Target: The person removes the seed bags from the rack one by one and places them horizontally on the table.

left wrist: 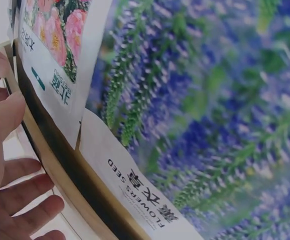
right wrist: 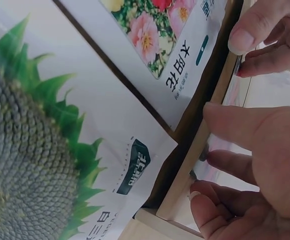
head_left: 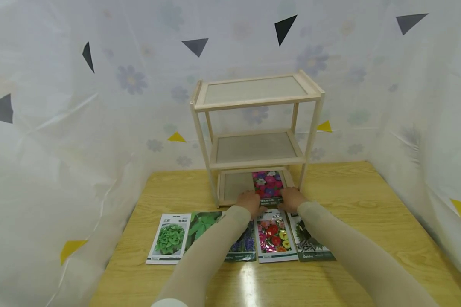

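Observation:
A seed packet with pink, white and purple flowers lies flat on the rack's lowest shelf, its dark lower end towards me. At that packet's lower left corner is my left hand. My right hand touches its lower right edge. In the left wrist view my left hand has its fingers loosely spread by the shelf's front rim. Seen from the right wrist, my right hand's thumb is at the wooden rim and its bent fingertips reach over the packet's edge.
On the table before the rack lie several packets in a row: a leafy green one, a green-leaf one, a lavender one, a red and yellow flower one and a sunflower one. Patterned sheeting hangs around.

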The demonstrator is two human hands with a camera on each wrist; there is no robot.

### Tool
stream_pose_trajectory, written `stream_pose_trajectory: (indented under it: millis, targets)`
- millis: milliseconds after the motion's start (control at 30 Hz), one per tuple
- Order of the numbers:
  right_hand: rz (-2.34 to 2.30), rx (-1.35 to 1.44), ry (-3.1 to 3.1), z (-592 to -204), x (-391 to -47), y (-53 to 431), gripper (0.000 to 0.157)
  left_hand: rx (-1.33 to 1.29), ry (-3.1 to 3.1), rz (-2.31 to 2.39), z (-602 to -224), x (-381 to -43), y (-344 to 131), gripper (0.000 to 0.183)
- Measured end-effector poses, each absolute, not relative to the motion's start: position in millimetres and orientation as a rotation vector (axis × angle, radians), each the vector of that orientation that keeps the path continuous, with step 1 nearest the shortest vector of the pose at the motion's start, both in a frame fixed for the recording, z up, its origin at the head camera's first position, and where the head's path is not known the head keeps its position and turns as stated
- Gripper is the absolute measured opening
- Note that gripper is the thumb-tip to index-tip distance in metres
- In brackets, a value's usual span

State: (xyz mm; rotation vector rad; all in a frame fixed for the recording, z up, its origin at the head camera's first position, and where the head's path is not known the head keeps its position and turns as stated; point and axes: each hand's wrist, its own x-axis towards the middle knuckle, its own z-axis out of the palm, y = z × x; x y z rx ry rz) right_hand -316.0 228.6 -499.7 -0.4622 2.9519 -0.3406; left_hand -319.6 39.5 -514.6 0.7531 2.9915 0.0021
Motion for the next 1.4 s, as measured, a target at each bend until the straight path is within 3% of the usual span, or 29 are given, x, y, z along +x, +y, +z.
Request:
stream_pose_trajectory:
  millis: [433,700,967,1400]
  targets:
    - [-0.419,-0.438,2.971,-501,-314,230,0.058,0.789,3.029,0.183,-517,-321,39,0.031]
    - [-0.525,-0.402,2.998,-500,-313,230,0.063,0.804,3.039,0.321,-525,-324,37,0.027]
    - [-0.557,-0.454,3.012,-494,-306,232,0.063,0.77,3.027,0.427,-524,-318,34,0.036]
    - [-0.54,-0.493,3.061,-486,-292,237,0.068,0.493,2.96,0.937,-507,-287,30,0.047]
